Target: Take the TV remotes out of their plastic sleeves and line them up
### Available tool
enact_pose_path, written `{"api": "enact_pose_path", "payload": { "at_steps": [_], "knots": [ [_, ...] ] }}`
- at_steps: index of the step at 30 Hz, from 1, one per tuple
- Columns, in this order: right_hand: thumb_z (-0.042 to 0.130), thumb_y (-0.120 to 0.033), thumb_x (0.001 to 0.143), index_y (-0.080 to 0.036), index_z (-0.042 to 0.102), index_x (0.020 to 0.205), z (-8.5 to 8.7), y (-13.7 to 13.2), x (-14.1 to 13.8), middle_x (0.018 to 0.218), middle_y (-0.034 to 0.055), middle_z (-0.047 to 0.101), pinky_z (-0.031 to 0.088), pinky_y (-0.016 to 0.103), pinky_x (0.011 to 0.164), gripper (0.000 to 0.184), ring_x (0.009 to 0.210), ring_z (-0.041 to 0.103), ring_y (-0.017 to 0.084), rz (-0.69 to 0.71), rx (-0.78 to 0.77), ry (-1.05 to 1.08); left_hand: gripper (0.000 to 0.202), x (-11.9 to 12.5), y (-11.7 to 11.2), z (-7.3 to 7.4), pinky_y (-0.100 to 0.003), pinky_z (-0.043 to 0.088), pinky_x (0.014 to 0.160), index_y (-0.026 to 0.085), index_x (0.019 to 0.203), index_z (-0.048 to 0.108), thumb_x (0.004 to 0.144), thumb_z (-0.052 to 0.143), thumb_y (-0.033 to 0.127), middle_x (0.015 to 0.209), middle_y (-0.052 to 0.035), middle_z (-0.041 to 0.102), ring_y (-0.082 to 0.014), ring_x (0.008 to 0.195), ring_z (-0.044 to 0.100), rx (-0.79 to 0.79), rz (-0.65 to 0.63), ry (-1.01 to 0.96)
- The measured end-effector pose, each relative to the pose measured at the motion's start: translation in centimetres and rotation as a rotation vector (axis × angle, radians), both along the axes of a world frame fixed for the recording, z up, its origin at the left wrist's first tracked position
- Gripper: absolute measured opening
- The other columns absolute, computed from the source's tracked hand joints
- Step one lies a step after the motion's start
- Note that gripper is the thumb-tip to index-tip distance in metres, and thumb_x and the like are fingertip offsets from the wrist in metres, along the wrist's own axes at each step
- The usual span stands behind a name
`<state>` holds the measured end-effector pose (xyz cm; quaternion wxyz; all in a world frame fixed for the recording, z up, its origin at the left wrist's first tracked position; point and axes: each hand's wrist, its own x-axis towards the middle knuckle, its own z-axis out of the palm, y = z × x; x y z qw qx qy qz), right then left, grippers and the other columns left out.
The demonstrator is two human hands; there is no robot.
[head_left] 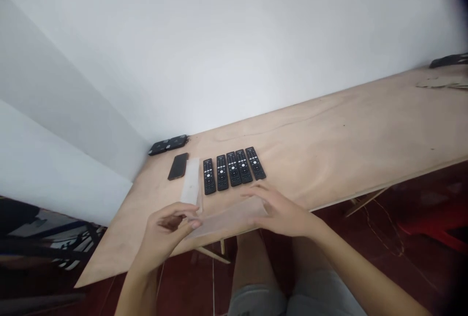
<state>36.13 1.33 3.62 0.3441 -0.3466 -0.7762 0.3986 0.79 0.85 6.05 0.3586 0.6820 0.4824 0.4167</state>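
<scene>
A clear plastic bag (226, 216) stretches between my two hands, low over the table's front edge. My left hand (173, 223) pinches its left end between thumb and fingers. Around the other end curves my right hand (274, 206), thumb below and fingers above, gripping the plastic. Just beyond lie several black remote controls (233, 168), side by side in a slanted row with their buttons facing up. More flat, whitish plastic bags (190, 179) rest left of the row, partly behind my left hand.
A dark phone (178, 166) lies left of the bags on the wooden table (329, 145). Two black boxes (168, 144) sit at the back left corner against the white wall. Torn cardboard (444, 82) and a dark object (448, 60) are at the far right. A red stool (435, 226) stands below.
</scene>
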Motion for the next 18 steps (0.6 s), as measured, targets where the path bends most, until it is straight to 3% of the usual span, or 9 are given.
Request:
{"api": "enact_pose_path", "payload": {
  "at_steps": [2, 3, 5, 8, 10, 12, 14, 16, 18],
  "knots": [
    [0.081, -0.043, 0.091, -0.031, 0.059, 0.15, 0.6, -0.2, -1.2, 0.15, 0.0087, 0.058, 0.041, 0.045, 0.119, 0.064, 0.141, 0.05, 0.03, 0.101, 0.016, -0.045, 0.025, 0.2, -0.3, 0.3, -0.026, 0.057, 0.065, 0.021, 0.103, 0.08, 0.08, 0.09, 0.021, 0.077, -0.0035, 0.076, -0.018, 0.07, 0.071, -0.025, -0.08, -0.029],
    [0.08, -0.043, 0.092, -0.03, 0.067, 0.142, 0.8, -0.2, -1.8, 0.142, 0.0078, 0.065, 0.044, 0.044, 0.116, 0.054, 0.135, 0.055, 0.03, 0.161, 0.019, -0.079, 0.025, 0.2, -0.3, 0.3, -0.026, 0.055, 0.062, 0.021, 0.103, 0.08, 0.079, 0.09, 0.021, 0.075, -0.0033, 0.075, -0.0177, 0.067, 0.07, -0.042, -0.118, -0.054],
    [0.074, -0.039, 0.097, -0.026, 0.08, 0.117, 0.9, -0.3, -2.7, 0.115, 0.0044, 0.078, 0.051, 0.038, 0.102, 0.024, 0.111, 0.068, 0.026, 0.261, -0.009, -0.127, 0.028, 0.2, -0.3, 0.2, -0.026, 0.053, 0.057, 0.021, 0.103, 0.08, 0.078, 0.091, 0.023, 0.072, -0.0032, 0.073, -0.017, 0.061, 0.067, -0.074, -0.177, -0.112],
    [0.067, -0.034, 0.101, -0.024, 0.084, 0.1, 0.5, -0.7, -3.3, 0.096, 0.0012, 0.082, 0.053, 0.031, 0.083, 0.019, 0.085, 0.071, 0.021, 0.294, -0.097, -0.073, 0.036, 0.1, -0.2, 0.0, -0.028, 0.053, 0.055, 0.021, 0.104, 0.08, 0.073, 0.096, 0.033, 0.073, -0.0045, 0.073, -0.019, 0.061, 0.066, -0.076, -0.134, -0.22],
    [0.068, -0.036, 0.1, -0.024, 0.084, 0.101, 0.0, -0.9, -3.6, 0.097, 0.0014, 0.082, 0.053, 0.031, 0.079, 0.019, 0.084, 0.071, 0.021, 0.258, -0.149, 0.013, 0.054, 0.8, -0.3, -0.3, -0.033, 0.059, 0.063, 0.025, 0.12, 0.077, 0.076, 0.091, 0.053, 0.09, -0.0086, 0.078, -0.0247, 0.075, 0.073, -0.047, 0.028, -0.363],
    [0.068, -0.037, 0.1, -0.024, 0.084, 0.098, -0.7, -1.0, -4.0, 0.093, 0.0014, 0.081, 0.052, 0.031, 0.074, 0.021, 0.08, 0.069, 0.021, 0.183, -0.203, 0.092, 0.076, 2.4, -0.5, -1.1, -0.04, 0.064, 0.077, 0.029, 0.146, 0.064, 0.086, 0.068, 0.076, 0.121, -0.0134, 0.078, -0.031, 0.099, 0.076, -0.057, 0.208, -0.499],
    [0.068, -0.038, 0.1, -0.023, 0.083, 0.093, -1.4, -0.7, -4.9, 0.087, 0.0013, 0.079, 0.05, 0.03, 0.068, 0.023, 0.076, 0.066, 0.02, 0.076, -0.24, 0.151, 0.085, 4.8, -0.8, -2.6, -0.044, 0.065, 0.083, 0.028, 0.156, 0.053, 0.093, 0.045, 0.084, 0.138, -0.0161, 0.072, -0.0333, 0.111, 0.075, -0.137, 0.279, -0.513],
    [0.068, -0.038, 0.099, -0.022, 0.082, 0.09, -2.2, -0.2, -5.9, 0.084, 0.0013, 0.077, 0.047, 0.03, 0.065, 0.023, 0.073, 0.063, 0.02, -0.024, -0.25, 0.189, 0.083, 7.3, -1.2, -4.6, -0.041, 0.066, 0.08, 0.027, 0.151, 0.057, 0.089, 0.054, 0.083, 0.136, -0.0161, 0.073, -0.0327, 0.11, 0.076, -0.19, 0.283, -0.499],
    [0.069, -0.037, 0.099, -0.022, 0.082, 0.091, -2.7, 0.3, -6.8, 0.082, 0.0015, 0.075, 0.045, 0.029, 0.064, 0.021, 0.073, 0.062, 0.019, -0.081, -0.248, 0.21, 0.073, 8.8, -1.5, -6.4, -0.039, 0.066, 0.079, 0.027, 0.143, 0.062, 0.085, 0.074, 0.07, 0.132, -0.015, 0.075, -0.0317, 0.108, 0.077, -0.218, 0.283, -0.531]
  ]
}}
